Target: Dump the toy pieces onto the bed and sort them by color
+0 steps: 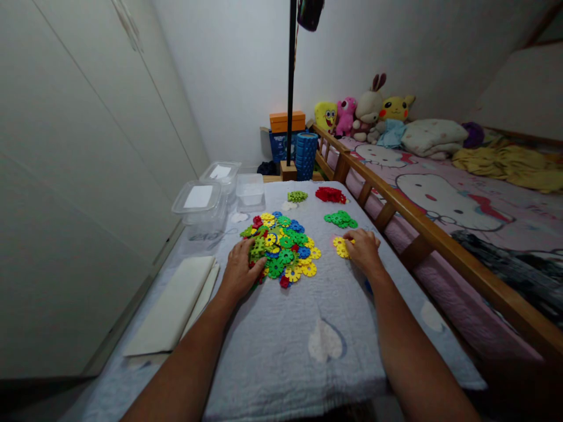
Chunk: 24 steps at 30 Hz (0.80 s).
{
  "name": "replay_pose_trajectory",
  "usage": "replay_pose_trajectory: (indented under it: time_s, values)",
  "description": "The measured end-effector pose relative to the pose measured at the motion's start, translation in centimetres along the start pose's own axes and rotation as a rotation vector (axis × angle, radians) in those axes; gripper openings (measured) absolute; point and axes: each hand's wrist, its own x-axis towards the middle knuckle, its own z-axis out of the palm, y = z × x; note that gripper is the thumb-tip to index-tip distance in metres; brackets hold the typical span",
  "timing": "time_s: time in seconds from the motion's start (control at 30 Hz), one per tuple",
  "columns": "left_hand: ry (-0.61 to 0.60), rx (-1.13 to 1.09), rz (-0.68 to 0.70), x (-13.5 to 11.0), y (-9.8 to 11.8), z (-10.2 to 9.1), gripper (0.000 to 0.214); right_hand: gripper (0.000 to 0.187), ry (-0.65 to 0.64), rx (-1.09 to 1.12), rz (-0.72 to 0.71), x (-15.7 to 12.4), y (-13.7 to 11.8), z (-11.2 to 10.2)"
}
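A mixed heap of notched plastic snowflake discs [285, 240], in green, yellow, blue, red and light green, lies mid-table. My left hand [241, 264] rests against the heap's left side, thumb and fingers apart, around some light green pieces [257, 249]. To the right, my right hand [364, 251] has its fingers closed at a small group of yellow snowflake discs [340, 246]; the fingertips partly cover them. Just beyond it sits a green pile [341, 219]. Farther back are a red pile [329, 194] and a light green pile [297, 196]. A bit of blue [368, 286] shows beneath my right wrist.
Clear plastic boxes [200, 205] with white labels stand at the back left, beside an uncovered clear container [250, 190]. Folded cream sheets [176, 305] lie at left. A wooden bed rail [396, 199] runs along the right. A black pole [290, 88] rises behind the table.
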Motion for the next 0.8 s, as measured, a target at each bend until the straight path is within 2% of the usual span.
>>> replay_pose_trajectory:
  time_s: [0.23, 0.33, 0.43, 0.53, 0.67, 0.8]
  values:
    - [-0.005, -0.015, -0.016, 0.0, 0.1, -0.1, 0.053, 0.018, -0.095, -0.060, -0.110, -0.6, -0.5, 0.3]
    - [-0.002, -0.021, -0.017, 0.0, 0.1, -0.1, 0.053, 0.016, -0.091, -0.090, -0.136, -0.8, -0.9, 0.4]
    - [-0.002, -0.021, -0.017, 0.0, 0.0, -0.1, 0.053, 0.017, -0.080, -0.072, -0.160, -1.0, -1.9, 0.5]
    - [-0.001, -0.018, -0.016, 0.0, 0.0, -0.1, 0.052, 0.020, -0.138, -0.009, -0.247, -1.5, -3.5, 0.7]
    - [0.018, -0.019, -0.019, 0.0, 0.0, 0.0, 0.049, 0.035, -0.188, -0.023, -0.344, -2.3, -5.4, 1.3]
    - [0.036, -0.026, -0.022, 0.0, -0.1, 0.0, 0.046, 0.026, -0.204, -0.074, -0.357, -2.5, -6.0, 1.6]
